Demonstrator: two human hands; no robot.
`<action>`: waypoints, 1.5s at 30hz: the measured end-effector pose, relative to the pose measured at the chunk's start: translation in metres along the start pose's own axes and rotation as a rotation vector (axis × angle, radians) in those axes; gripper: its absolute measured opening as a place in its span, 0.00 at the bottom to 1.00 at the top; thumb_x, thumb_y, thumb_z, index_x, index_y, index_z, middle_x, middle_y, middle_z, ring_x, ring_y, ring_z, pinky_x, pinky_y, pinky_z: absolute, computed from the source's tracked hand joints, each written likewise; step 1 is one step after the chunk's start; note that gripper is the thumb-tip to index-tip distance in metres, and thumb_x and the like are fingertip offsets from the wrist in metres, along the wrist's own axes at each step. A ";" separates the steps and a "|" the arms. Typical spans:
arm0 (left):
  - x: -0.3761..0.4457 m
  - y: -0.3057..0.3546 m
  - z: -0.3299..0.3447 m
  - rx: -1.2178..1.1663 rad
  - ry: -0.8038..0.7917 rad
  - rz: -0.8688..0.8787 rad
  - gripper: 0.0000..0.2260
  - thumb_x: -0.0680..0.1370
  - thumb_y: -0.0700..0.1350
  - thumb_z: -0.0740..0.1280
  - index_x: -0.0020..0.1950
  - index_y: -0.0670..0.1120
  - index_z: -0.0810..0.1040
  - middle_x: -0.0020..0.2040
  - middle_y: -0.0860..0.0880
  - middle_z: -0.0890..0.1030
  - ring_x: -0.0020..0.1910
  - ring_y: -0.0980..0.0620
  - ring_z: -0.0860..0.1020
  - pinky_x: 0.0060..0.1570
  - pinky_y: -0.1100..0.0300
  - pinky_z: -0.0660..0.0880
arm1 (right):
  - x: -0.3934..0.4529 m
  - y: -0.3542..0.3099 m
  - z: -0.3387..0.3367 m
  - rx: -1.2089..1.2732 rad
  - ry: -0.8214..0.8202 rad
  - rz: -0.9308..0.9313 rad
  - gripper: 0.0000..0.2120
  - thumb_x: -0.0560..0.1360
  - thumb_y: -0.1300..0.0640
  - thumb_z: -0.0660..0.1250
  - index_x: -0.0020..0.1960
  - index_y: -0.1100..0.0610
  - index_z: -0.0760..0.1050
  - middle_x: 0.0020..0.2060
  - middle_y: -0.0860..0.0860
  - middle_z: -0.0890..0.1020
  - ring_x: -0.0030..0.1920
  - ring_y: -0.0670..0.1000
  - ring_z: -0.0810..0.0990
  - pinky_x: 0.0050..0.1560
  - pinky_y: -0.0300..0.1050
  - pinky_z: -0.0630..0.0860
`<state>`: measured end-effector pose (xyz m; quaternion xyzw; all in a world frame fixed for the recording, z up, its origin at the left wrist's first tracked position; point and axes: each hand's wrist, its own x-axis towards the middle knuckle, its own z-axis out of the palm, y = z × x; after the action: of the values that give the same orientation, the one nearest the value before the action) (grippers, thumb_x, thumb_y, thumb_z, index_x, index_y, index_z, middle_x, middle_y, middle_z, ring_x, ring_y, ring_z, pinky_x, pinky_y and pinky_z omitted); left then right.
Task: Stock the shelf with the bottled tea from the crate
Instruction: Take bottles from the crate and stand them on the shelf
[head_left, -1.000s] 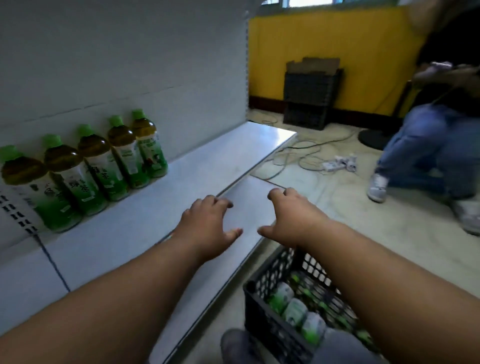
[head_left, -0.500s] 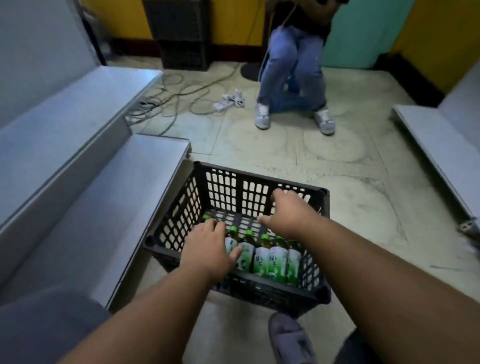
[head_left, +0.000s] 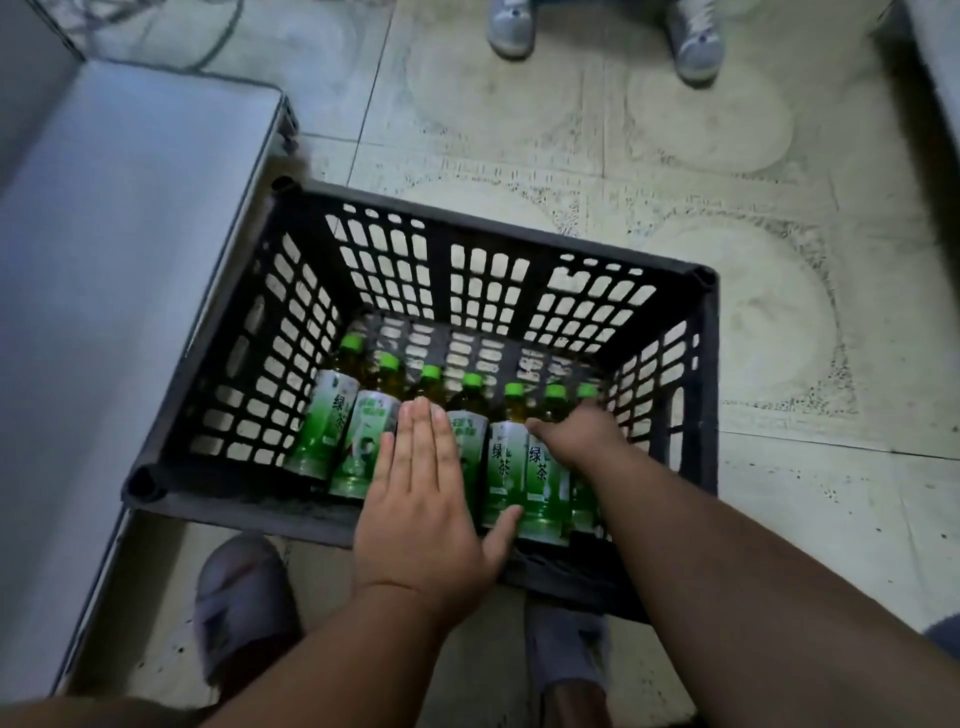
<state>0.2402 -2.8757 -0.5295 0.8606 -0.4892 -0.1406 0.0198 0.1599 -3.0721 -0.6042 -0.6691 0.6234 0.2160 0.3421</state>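
Observation:
A black slatted plastic crate (head_left: 467, 228) stands on the floor beside the low grey shelf (head_left: 119, 260). Several green-capped bottles of tea (head_left: 324, 426) lie side by side along its near wall, caps pointing away from me. My left hand (head_left: 426, 499) hovers flat over the middle bottles, fingers straight and together, thumb out, holding nothing. My right hand (head_left: 582, 436) reaches down onto the rightmost bottles; its fingers curl out of sight behind the hand, so any grip is hidden.
Another person's two grey sneakers (head_left: 511, 26) stand on the tiled floor beyond the crate. My own slippered feet (head_left: 244, 608) are just in front of the crate's near edge. Cables (head_left: 156, 31) lie on the floor at the top left.
My view has swung from the shelf with its standing bottles down to the crate. Both hands have moved from above the shelf edge into the crate, down to the bottles.

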 end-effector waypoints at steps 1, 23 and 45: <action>0.001 0.000 0.001 -0.021 0.003 0.006 0.46 0.76 0.70 0.47 0.78 0.35 0.44 0.80 0.37 0.45 0.79 0.41 0.43 0.76 0.45 0.48 | 0.012 -0.004 0.008 0.005 -0.019 0.051 0.46 0.71 0.32 0.67 0.76 0.61 0.59 0.71 0.63 0.68 0.67 0.64 0.71 0.53 0.52 0.73; -0.020 -0.018 -0.057 -0.504 -0.094 -0.113 0.49 0.73 0.69 0.65 0.81 0.48 0.43 0.82 0.50 0.49 0.79 0.53 0.47 0.77 0.54 0.49 | -0.141 -0.070 -0.112 0.275 0.110 -0.627 0.29 0.65 0.45 0.79 0.59 0.49 0.69 0.51 0.50 0.79 0.48 0.52 0.80 0.50 0.53 0.80; -0.193 -0.233 -0.310 -0.840 0.558 -0.440 0.36 0.62 0.60 0.81 0.66 0.55 0.72 0.60 0.57 0.78 0.61 0.55 0.76 0.53 0.60 0.75 | -0.494 -0.310 -0.090 0.216 -0.098 -1.665 0.22 0.64 0.46 0.81 0.52 0.42 0.73 0.47 0.41 0.81 0.48 0.42 0.81 0.47 0.42 0.80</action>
<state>0.4238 -2.6230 -0.2288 0.8651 -0.1758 -0.0910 0.4608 0.3883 -2.8024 -0.1314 -0.8640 -0.0721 -0.1389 0.4786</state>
